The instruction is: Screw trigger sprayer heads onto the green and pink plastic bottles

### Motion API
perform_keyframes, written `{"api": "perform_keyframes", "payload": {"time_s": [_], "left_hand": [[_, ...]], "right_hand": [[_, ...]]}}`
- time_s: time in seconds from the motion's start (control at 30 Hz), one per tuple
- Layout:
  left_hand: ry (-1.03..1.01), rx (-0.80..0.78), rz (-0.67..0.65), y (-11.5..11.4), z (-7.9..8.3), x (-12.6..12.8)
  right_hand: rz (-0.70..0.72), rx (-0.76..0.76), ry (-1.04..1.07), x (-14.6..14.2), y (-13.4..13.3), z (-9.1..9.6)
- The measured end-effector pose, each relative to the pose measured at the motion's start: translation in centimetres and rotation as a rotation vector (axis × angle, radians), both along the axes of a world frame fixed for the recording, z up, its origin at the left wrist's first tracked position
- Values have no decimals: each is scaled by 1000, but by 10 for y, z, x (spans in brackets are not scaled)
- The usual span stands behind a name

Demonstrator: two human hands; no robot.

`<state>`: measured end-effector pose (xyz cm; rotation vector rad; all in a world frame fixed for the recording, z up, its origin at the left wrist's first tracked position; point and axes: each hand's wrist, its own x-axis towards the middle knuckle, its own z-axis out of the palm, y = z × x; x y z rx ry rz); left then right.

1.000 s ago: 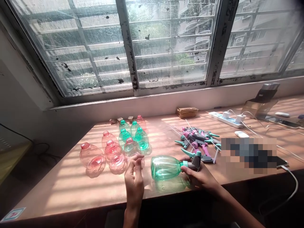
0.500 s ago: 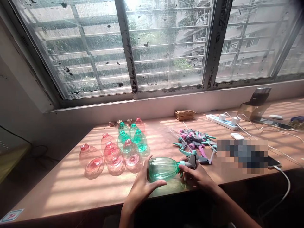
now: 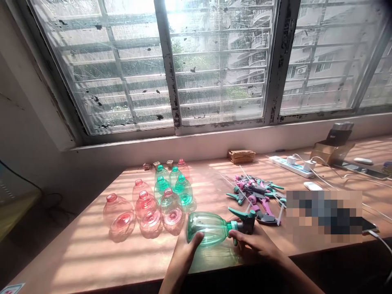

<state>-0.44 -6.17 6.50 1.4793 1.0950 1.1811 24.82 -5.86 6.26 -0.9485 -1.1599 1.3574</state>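
A clear green spray bottle (image 3: 208, 227) lies on its side just above the wooden table's (image 3: 92, 261) front edge. My left hand (image 3: 185, 253) wraps round its wide base. My right hand (image 3: 252, 244) grips the neck, where a grey and green trigger sprayer head (image 3: 245, 221) is fitted. Behind the left hand stands a cluster of empty pink bottles (image 3: 144, 206) and green bottles (image 3: 181, 188) without heads.
A pile of loose pink and green sprayer heads (image 3: 255, 191) with dip tubes lies to the right. Further right are a blurred patch, a white power strip (image 3: 292, 165) with plugs and cables, a phone stand and a small woven box (image 3: 241, 156) under the window.
My left hand has gone from beside the pink bottles to the green bottle's base and closed on it. The bottle has tilted so the trigger points up. The camera has tipped upward.
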Motion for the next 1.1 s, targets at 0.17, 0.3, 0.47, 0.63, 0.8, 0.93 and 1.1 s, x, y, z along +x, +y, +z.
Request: {"api": "perform_keyframes", "payload": {"time_s": [0.17,0.3,0.47,0.63,0.8,0.93,1.1], "left_hand": [[-47,10,-48,-8,5,6],[-45,33,-97,-11,0,6],[-44,75,-80,-6,-11,2],[-70,21,-41,-5,-13,0],[-57,4,-128,-11,-6,2],[-18,37,-126,-12,-4,5],[13,8,-72,-11,1,3]], "right_hand": [[-39,-42,21,2,0,0],[-52,-72,58,3,-1,2],[-46,-48,49,5,-1,-2],[-7,-16,43,7,-2,-3],[-7,-24,61,7,-2,-2],[4,-1,56,8,-1,-3],[32,4,13,8,0,-5]]}}
